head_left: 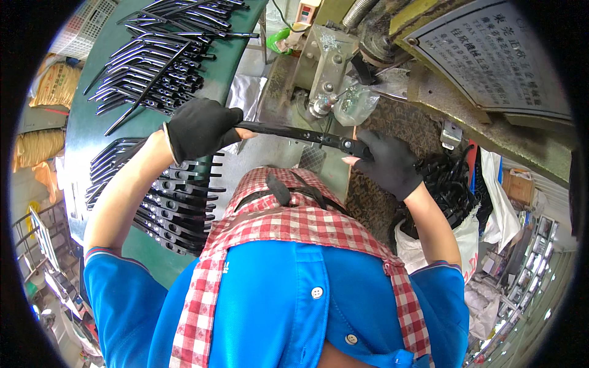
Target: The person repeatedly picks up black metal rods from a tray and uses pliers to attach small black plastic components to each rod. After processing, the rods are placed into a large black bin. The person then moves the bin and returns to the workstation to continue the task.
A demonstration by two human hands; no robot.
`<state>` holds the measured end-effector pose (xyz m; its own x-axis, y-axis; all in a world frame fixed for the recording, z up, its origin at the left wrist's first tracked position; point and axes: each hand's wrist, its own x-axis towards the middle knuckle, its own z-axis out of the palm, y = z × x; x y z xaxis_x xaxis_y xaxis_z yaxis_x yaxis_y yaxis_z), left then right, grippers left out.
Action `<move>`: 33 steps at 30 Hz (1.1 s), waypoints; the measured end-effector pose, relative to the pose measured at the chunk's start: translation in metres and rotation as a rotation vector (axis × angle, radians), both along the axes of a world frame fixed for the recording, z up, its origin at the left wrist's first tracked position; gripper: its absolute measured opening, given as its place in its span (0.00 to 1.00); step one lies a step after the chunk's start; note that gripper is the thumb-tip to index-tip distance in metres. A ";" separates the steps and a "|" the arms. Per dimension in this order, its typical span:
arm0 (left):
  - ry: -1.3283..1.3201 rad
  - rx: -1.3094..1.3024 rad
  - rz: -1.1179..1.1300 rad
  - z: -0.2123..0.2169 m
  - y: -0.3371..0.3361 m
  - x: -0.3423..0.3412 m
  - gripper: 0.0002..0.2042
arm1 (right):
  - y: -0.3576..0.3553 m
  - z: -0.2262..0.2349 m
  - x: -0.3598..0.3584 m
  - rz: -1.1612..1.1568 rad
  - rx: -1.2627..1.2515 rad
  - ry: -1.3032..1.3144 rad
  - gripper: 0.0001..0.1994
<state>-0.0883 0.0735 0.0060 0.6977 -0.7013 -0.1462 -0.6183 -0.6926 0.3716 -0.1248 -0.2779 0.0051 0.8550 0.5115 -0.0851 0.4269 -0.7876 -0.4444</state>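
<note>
A long black metal bar (288, 131) with holes near its right end stretches level between my two gloved hands, in front of my checked apron. My left hand (199, 127), in a black glove with bare fingertips, is closed round its left end. At the other end, my right hand (386, 162) grips the bar with thumb and fingers. Just beyond the bar stands a machine with a metal tool head (322, 105). To the left, a green table (80, 132) carries stacked black bent bars (147, 67) and a nearer row of similar black parts (175, 208).
A white sack (463, 242) filled with black parts (445, 184) stands to my right. Above it juts a machine beam with a metal plate (485, 58). A clear plastic bag (357, 104) hangs by the tool head. At the far left is a white crate (83, 27).
</note>
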 end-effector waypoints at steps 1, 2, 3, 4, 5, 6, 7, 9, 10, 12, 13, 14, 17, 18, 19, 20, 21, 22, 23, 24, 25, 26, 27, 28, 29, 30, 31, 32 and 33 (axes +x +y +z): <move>-0.039 0.009 -0.005 0.001 -0.002 0.000 0.21 | 0.003 0.003 0.001 -0.001 -0.080 0.034 0.17; -0.052 0.030 0.002 0.001 -0.004 0.000 0.22 | 0.004 0.005 0.002 -0.002 -0.160 0.068 0.17; -0.065 0.052 0.009 0.002 -0.006 0.000 0.23 | 0.004 0.005 0.004 0.022 -0.094 0.117 0.17; -0.079 0.072 0.009 0.002 -0.007 0.001 0.23 | 0.003 0.004 0.006 0.038 -0.029 0.165 0.18; -0.098 0.065 0.003 0.001 -0.008 0.003 0.23 | 0.002 0.003 0.008 0.054 0.036 0.212 0.18; -0.117 0.059 -0.004 -0.001 -0.009 0.004 0.24 | 0.002 0.005 0.010 0.047 0.016 0.232 0.19; -0.134 0.053 -0.004 -0.002 -0.008 0.005 0.24 | 0.004 0.010 0.014 0.047 -0.004 0.254 0.19; -0.084 0.001 -0.006 -0.007 -0.006 0.001 0.24 | 0.009 0.019 0.015 0.038 -0.071 0.170 0.19; -0.060 -0.024 -0.009 -0.010 -0.006 0.000 0.24 | 0.012 0.023 0.013 0.028 -0.117 0.063 0.18; -0.015 -0.095 0.010 -0.015 -0.007 0.000 0.21 | 0.014 0.028 0.013 0.024 -0.198 -0.061 0.18; 0.006 -0.132 0.018 -0.016 -0.008 0.000 0.20 | 0.013 0.031 0.017 0.028 -0.235 -0.080 0.18; -0.028 -0.133 0.022 -0.015 -0.010 0.002 0.19 | 0.013 0.031 0.020 0.033 -0.273 -0.099 0.18; -0.138 -0.134 0.018 -0.004 -0.017 0.015 0.17 | 0.009 0.027 0.029 -0.005 -0.177 -0.161 0.19; -0.150 -0.143 0.023 -0.003 -0.019 0.021 0.17 | 0.009 0.029 0.032 -0.048 -0.154 -0.127 0.19; -0.164 -0.150 0.034 -0.003 -0.019 0.026 0.18 | 0.011 0.032 0.037 -0.086 -0.130 -0.095 0.20; -0.177 -0.158 0.045 -0.003 -0.020 0.032 0.18 | 0.012 0.034 0.041 -0.125 -0.105 -0.062 0.20; -0.164 -0.176 0.050 -0.002 -0.021 0.038 0.19 | 0.013 0.035 0.043 -0.136 -0.123 -0.096 0.22; -0.196 -0.154 0.029 -0.004 -0.021 0.043 0.20 | 0.012 0.033 0.045 -0.126 -0.130 -0.147 0.22; -0.227 -0.133 0.008 -0.005 -0.021 0.048 0.22 | 0.009 0.031 0.047 -0.116 -0.137 -0.197 0.23; -0.259 -0.112 -0.013 -0.007 -0.021 0.053 0.24 | 0.007 0.028 0.048 -0.114 -0.125 -0.212 0.23; -0.256 -0.088 -0.024 -0.009 -0.021 0.059 0.24 | 0.004 0.025 0.050 -0.111 -0.112 -0.227 0.23; -0.283 -0.070 -0.026 -0.008 -0.022 0.061 0.24 | 0.001 0.022 0.051 -0.115 -0.079 -0.206 0.24; -0.311 -0.051 -0.027 -0.007 -0.023 0.063 0.24 | 0.001 0.022 0.052 -0.118 -0.058 -0.144 0.24; -0.339 -0.033 -0.035 -0.006 -0.024 0.065 0.24 | 0.000 0.023 0.053 -0.129 -0.038 -0.084 0.24; -0.343 -0.022 -0.031 0.000 -0.026 0.067 0.23 | 0.002 0.027 0.055 -0.139 -0.029 0.018 0.24; -0.363 -0.017 -0.054 0.000 -0.025 0.070 0.22 | 0.003 0.029 0.055 -0.148 -0.020 0.119 0.24; -0.387 -0.015 -0.082 0.002 -0.025 0.074 0.22 | -0.001 0.019 0.055 -0.128 -0.044 0.060 0.24; -0.415 -0.012 -0.107 0.003 -0.026 0.079 0.21 | -0.009 0.002 0.058 -0.105 -0.070 -0.002 0.24; -0.339 -0.002 -0.083 0.006 -0.029 0.080 0.20 | -0.016 -0.009 0.061 -0.083 -0.097 -0.064 0.24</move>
<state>-0.0080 0.0440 0.0123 0.6468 -0.7578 0.0853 -0.7610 -0.6342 0.1367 -0.0636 -0.2937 -0.0038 0.8995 0.4306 -0.0741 0.3834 -0.8593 -0.3386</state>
